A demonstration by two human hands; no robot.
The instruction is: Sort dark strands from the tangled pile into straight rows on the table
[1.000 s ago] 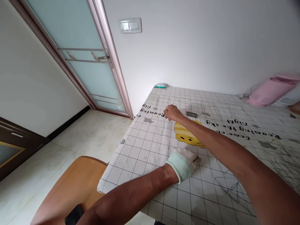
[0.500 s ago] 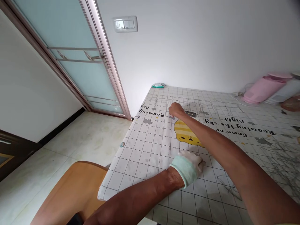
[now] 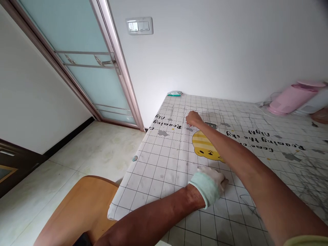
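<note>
Fingers [image 3: 188, 120] curled low over the checked cloth [image 3: 151, 171], their hold hidden from us

The bare right hand [image 3: 194, 118] reaches toward the far side, its fingertips bunched and aimed down; we cannot tell whether they pinch fabric, a thin strand or nothing. The left hand [image 3: 216, 179], gloved in white with a mint cuff [image 3: 205, 188], rests nearer us, just below the yellow bear print [image 3: 204, 149]. Its fingers turn inward and we cannot tell what, if anything, they hold. The cloth lies spread over the bench [image 3: 133, 198], under both hands.

To the right we see a tangle of grey lines [image 3: 311, 179], which look like loose strands. If so, we judge the right forearm, crossing low, could snag or knot them should it sweep sideways. The glove might also dull our feel for anything so fine.

If one hand pulled while the other pressed, the cloth could ruck up between them. A harder drag might shift the packet [image 3: 174, 93] perched at the far corner, and it could drop over the edge. The pink container [image 3: 292, 99] by the wall seems safer, being well apart from both hands.
</note>
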